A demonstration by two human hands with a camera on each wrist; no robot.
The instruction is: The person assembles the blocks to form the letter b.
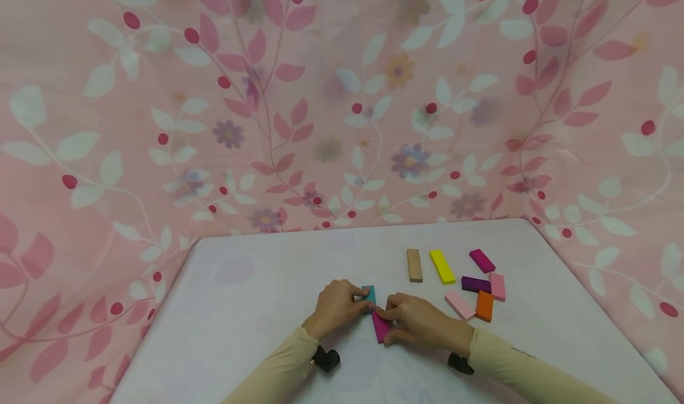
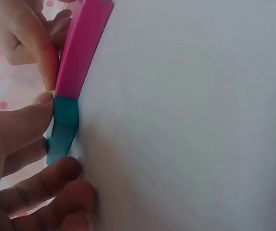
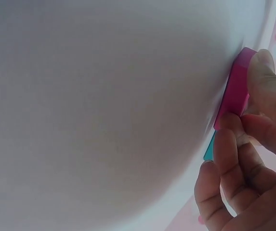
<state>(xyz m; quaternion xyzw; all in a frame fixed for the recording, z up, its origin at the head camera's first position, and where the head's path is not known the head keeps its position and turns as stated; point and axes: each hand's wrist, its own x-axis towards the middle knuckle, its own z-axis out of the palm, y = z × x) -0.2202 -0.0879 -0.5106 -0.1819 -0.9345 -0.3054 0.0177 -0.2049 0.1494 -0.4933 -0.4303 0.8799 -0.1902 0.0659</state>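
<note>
My left hand grips a teal rectangular block between thumb and fingers, low at the table's middle. Just to its right, my right hand pinches a magenta block along its sides. The two blocks meet end to end, with the magenta one nearer to me and slightly angled from the teal. In the left wrist view the magenta block meets the top end of the teal block. The right wrist view has the thumb at one end of the magenta block; fingers partly hide the teal block.
Behind and right of my hands lie a tan block, a yellow block, a second magenta block, a purple block, an orange block and two pink blocks. Floral cloth surrounds the white table.
</note>
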